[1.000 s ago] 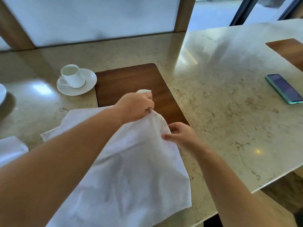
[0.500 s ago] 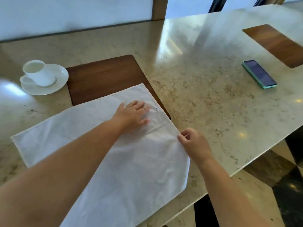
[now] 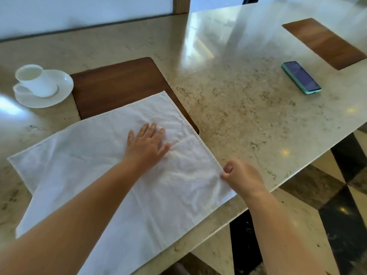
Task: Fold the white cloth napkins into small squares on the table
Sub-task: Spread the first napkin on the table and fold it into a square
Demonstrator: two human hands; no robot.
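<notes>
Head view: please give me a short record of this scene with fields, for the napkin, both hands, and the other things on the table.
napkin: white cloth napkin spread flat, far corner over the wooden placemat, near part hanging past the table edge
left hand: left hand flat, fingers straight, pressing on the napkin
right hand: right hand pinching the napkin's right edge
table: marble table
other things: white cup on saucer, far left; phone, right; second placemat, far right

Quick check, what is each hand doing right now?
Left hand: open, fingers straight, pressing flat on the white napkin.
Right hand: closed, pinching the napkin's right edge.
</notes>
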